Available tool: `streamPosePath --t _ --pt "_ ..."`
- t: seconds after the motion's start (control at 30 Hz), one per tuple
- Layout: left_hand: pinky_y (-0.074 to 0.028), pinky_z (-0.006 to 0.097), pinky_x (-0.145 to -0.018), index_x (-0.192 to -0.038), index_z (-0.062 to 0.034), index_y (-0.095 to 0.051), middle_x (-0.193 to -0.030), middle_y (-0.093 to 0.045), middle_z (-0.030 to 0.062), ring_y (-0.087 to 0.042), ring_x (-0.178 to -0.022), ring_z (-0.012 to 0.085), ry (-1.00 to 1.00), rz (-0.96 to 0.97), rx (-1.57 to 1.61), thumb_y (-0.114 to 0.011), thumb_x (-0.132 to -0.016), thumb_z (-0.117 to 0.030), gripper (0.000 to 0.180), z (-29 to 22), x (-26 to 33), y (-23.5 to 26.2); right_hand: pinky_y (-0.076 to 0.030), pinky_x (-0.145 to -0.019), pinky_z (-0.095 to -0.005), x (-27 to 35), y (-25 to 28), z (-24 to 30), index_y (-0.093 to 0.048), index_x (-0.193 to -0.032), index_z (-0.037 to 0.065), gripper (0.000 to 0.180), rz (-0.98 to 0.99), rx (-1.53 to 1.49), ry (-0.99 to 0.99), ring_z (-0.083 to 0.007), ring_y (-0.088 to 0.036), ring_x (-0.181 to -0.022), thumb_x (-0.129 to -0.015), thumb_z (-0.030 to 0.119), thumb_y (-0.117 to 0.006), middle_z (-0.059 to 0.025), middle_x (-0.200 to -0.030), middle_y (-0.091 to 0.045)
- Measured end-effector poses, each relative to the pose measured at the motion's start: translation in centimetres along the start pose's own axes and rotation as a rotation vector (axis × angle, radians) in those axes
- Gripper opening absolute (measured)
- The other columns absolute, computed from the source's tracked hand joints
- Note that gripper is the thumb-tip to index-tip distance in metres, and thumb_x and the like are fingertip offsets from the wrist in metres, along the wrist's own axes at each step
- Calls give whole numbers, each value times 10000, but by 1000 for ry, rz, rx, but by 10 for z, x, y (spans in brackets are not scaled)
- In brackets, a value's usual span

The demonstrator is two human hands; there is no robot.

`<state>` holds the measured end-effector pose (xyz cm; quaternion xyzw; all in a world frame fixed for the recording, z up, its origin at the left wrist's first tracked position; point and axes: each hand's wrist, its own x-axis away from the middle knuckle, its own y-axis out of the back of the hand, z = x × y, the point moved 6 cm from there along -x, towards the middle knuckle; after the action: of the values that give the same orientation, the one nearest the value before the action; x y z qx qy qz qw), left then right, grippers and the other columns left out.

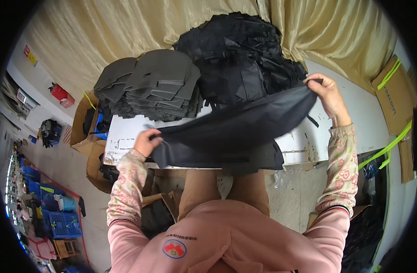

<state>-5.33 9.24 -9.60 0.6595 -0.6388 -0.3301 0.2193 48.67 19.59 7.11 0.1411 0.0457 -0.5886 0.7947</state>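
A wide piece of black fabric is stretched between my two hands above the near edge of a white table. My left hand grips its left end, fingers closed on the cloth. My right hand pinches the right corner, raised higher over the table. Part of the fabric hangs down over the table edge toward my lap. Behind it lies a heap of black fabric pieces, and to its left stacks of dark grey cut panels.
A golden curtain hangs behind the table. Cardboard boxes stand on the floor at the left, flattened cartons with green straps at the right. Blue crates sit far left on the floor.
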Motion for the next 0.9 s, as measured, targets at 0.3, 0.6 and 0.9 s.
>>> streamPosePath --t 0.3,0.6,0.9 --pt "-410 309 -1000 -1042 -46 -670 -1152 -647 134 -585 -1132 222 -29 -340 -41 -421 -656 234 537 47 53 32 -452 -857 -286 72 -49 -109 -693 -841 28 86 305 125 -184 -156 -592 -865 -770 -7 -659 -50 -914 -653" --pt "-406 398 -1019 -1084 -106 -649 -1247 -589 116 -543 -1167 312 80 -64 -242 -525 -627 145 536 101 72 -60 -455 -917 -373 148 -69 -199 -723 -843 96 207 298 689 -138 -259 -560 -1028 -704 -49 -674 -55 -954 -665" --pt "-301 394 -1091 -1251 -80 -555 -1384 -462 177 -439 -1276 335 111 73 -133 -585 -712 -15 544 88 72 -57 -234 -1126 -442 156 -200 -159 -341 -1408 32 792 562 952 242 -293 -283 -1376 -752 274 -712 -136 -1472 -323"
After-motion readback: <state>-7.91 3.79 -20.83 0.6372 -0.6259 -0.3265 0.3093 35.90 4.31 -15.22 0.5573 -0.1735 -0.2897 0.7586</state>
